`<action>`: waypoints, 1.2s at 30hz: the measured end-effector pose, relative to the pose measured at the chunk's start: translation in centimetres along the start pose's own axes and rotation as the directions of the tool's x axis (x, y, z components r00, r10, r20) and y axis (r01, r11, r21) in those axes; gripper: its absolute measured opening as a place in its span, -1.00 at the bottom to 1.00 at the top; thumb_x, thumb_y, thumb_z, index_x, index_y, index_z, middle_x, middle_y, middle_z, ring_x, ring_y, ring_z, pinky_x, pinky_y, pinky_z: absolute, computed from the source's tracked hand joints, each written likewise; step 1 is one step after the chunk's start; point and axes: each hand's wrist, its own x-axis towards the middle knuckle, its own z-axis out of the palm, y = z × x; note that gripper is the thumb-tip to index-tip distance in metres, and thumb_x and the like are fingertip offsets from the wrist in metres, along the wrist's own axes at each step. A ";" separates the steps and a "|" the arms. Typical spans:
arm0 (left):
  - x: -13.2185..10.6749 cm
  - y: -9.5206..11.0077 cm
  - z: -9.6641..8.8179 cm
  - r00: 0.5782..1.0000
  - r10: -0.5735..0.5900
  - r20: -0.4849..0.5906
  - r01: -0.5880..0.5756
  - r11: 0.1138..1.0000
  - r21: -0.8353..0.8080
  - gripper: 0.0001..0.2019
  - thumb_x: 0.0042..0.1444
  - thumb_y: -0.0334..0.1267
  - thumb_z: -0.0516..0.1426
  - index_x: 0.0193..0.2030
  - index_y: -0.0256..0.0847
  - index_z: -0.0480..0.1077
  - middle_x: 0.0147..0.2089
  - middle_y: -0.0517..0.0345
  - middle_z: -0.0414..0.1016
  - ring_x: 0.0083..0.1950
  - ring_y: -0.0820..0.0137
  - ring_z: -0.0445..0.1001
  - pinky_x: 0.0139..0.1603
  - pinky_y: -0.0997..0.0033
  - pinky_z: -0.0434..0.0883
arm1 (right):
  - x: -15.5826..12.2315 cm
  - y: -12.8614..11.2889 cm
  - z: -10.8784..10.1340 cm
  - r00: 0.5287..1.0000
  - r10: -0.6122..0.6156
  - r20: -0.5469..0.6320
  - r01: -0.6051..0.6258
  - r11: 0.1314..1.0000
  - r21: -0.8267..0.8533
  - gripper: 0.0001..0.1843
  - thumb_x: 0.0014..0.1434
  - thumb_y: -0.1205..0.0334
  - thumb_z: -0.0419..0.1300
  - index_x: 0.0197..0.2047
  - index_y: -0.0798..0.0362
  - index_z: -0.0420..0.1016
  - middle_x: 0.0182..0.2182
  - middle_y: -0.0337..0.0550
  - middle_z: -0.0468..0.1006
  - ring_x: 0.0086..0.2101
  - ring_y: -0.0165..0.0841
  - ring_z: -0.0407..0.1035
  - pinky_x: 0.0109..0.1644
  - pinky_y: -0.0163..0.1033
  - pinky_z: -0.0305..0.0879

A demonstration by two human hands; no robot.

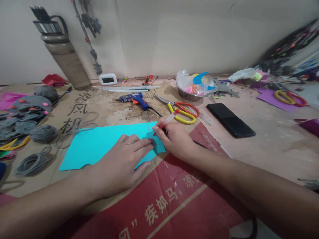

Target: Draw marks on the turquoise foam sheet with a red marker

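A bright turquoise sheet of paper (97, 142) lies on flattened cardboard, with a small notch cut in its near edge. My left hand (127, 157) rests flat on the sheet, fingers stretched toward its right end. In my right hand (174, 136) is a pen (171, 116) with a red end and a whitish barrel, gripped between thumb and fingers. Its tip points down at the right end of the sheet, where small dark marks show. Just beyond my right hand lie scissors (185, 114) with one yellow and one red handle.
Behind the sheet lies a blue glue gun (134, 99). A black phone (230, 119) is at right, a bowl of craft bits (193, 94) behind it. Grey yarn (43, 133) and felt pieces crowd the left. A tall bottle (62, 53) and a small clock (108, 79) stand by the wall.
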 end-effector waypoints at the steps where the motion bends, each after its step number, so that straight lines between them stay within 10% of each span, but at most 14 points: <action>1: 0.0 0.0 0.0 1.000 0.001 0.003 -0.001 1.000 0.001 -0.58 0.28 -0.11 -0.04 0.23 -0.14 0.27 0.23 0.05 0.34 0.08 0.11 0.26 0.04 -0.01 0.20 | 0.0 0.0 0.0 1.000 0.001 0.000 -0.001 1.000 -0.001 -0.69 0.31 0.08 -0.04 -0.34 0.08 0.37 -0.46 -0.16 0.50 -0.42 -0.37 0.39 -0.30 -0.26 0.21; 36: -0.1 0.0 0.3 1.000 0.014 -0.018 -0.013 1.000 0.025 -0.59 0.31 -0.11 -0.07 0.21 -0.21 0.29 0.23 0.01 0.34 0.11 0.10 0.32 0.11 -0.06 0.23 | 0.4 -0.5 0.1 0.999 0.014 0.034 -0.012 0.999 -0.037 -0.70 0.30 0.05 -0.01 -0.29 0.07 0.40 -0.44 -0.15 0.54 -0.44 -0.37 0.40 -0.33 -0.28 0.21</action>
